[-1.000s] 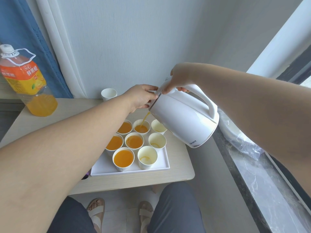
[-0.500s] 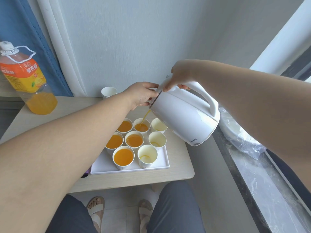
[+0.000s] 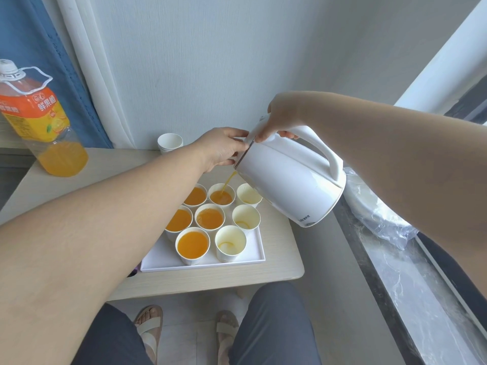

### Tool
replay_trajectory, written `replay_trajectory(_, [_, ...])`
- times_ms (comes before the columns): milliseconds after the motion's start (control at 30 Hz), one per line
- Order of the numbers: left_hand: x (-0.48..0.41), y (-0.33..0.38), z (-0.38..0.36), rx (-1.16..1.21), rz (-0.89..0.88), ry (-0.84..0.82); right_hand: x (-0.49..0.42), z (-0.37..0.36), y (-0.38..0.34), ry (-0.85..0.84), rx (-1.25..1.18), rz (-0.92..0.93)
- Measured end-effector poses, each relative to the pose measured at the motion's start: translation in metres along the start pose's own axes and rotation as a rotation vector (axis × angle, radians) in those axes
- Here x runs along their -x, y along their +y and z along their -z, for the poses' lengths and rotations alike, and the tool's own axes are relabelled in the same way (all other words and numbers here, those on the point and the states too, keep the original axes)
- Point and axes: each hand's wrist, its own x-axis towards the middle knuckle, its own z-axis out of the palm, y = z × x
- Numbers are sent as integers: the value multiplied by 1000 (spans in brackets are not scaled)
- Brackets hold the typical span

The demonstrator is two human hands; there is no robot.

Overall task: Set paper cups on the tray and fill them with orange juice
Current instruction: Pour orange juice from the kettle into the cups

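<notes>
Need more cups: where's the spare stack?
Head view: the spare cup stack stands far back on the table by the wall, between the juice bottle and the left hand.

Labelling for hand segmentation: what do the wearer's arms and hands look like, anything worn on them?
Both are bare: no sleeve shows on the left forearm or the right forearm as far as the frame edges. The left hand and right hand are ungloved. No watch, bracelet or ring is visible.
</notes>
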Motion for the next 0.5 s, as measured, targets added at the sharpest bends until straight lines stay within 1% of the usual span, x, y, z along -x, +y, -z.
replay_trajectory(200, [-2, -2, 0, 6, 5, 1, 0, 0, -1, -4, -32, 4])
replay_trajectory(500, [-2, -3, 2, 6, 6, -4, -4, -1, -2, 1, -7, 0])
